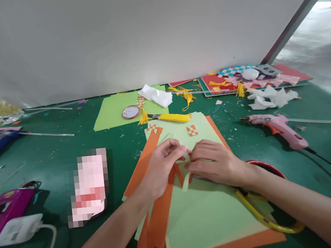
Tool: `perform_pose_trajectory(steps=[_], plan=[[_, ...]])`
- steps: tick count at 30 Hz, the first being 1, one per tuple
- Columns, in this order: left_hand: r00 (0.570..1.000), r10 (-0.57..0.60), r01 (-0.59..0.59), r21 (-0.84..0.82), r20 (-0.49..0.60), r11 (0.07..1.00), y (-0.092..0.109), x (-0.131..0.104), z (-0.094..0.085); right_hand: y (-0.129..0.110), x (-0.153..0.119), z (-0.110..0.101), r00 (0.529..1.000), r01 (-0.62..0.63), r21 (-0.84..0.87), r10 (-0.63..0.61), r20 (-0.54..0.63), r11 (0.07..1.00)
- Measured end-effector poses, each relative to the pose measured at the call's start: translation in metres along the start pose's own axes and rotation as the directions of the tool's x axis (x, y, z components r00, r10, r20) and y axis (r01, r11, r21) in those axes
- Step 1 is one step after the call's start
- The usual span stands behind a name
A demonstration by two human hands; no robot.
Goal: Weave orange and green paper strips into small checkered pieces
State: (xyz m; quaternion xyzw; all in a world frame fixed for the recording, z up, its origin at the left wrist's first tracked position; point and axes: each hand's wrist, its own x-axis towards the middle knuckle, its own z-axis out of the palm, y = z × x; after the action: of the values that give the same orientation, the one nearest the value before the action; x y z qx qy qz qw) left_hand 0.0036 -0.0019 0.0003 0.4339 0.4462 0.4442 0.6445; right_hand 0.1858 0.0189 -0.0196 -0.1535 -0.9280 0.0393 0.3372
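Note:
My left hand and my right hand meet above light green paper sheets, thumbs and fingers closed on small paper strips. Pale green and orange ends hang below the fingertips; the middle of the strips is hidden. Longer orange strips lie under and beside my left hand. Under my right wrist are scissors with a yellow handle, partly covered by the arm. Just beyond my fingers lie a small orange-and-green checkered woven piece and another woven piece farther left.
A yellow utility knife lies at the back of the sheets. On the right rests a pink glue gun with a cord. A phone, power bank and blue glue gun are left. A grey wall stands behind.

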Motion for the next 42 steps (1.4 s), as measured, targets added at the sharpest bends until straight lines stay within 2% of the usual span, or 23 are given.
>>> perform_pose_trajectory(steps=[3,6,10,13,17,22,24,29,34,38,42], plan=[[0.998,0.050,-0.049,0.024,-0.035,0.999,0.000,0.001,-0.001,0.001,-0.001,0.004,0.998,-0.013,0.072,0.009,0.063,0.997],[0.985,0.124,-0.119,0.051,-0.119,0.992,0.003,0.003,-0.004,0.000,0.000,0.007,0.992,-0.077,0.186,0.057,0.114,0.980],[0.945,0.198,-0.200,0.020,-0.262,0.980,0.005,0.007,-0.010,-0.003,0.003,0.003,0.971,-0.213,0.392,0.150,0.185,0.895],[0.939,0.182,-0.173,0.056,-0.290,0.983,0.006,0.008,-0.011,-0.004,0.006,-0.001,0.954,-0.299,0.482,0.244,0.174,0.824],[0.974,0.167,-0.112,0.316,-0.151,0.942,0.007,0.002,-0.007,-0.005,0.008,-0.005,0.903,-0.411,0.537,0.408,0.132,0.737],[0.981,0.190,-0.170,0.609,0.031,0.775,0.001,-0.003,-0.003,-0.003,0.008,-0.006,0.811,-0.538,0.551,0.571,0.131,0.638],[0.979,0.187,-0.191,0.660,0.078,0.726,-0.003,-0.003,-0.003,-0.003,0.009,-0.006,0.782,-0.574,0.534,0.609,0.132,0.621],[0.975,0.164,-0.220,0.692,0.147,0.688,-0.008,-0.001,-0.004,-0.002,0.010,-0.004,0.708,-0.659,0.481,0.692,0.139,0.578],[0.973,0.106,-0.219,0.689,0.204,0.691,-0.009,-0.003,-0.002,0.002,0.008,-0.003,0.730,-0.586,0.557,0.682,0.047,0.589],[0.976,0.084,-0.200,0.676,0.202,0.709,-0.009,-0.004,-0.003,0.003,0.008,-0.004,0.732,-0.563,0.646,0.673,0.102,0.515],[0.975,0.053,-0.185,0.668,0.214,0.720,-0.008,-0.004,-0.002,0.003,0.009,-0.006,0.703,-0.572,0.690,0.699,0.133,0.444]])
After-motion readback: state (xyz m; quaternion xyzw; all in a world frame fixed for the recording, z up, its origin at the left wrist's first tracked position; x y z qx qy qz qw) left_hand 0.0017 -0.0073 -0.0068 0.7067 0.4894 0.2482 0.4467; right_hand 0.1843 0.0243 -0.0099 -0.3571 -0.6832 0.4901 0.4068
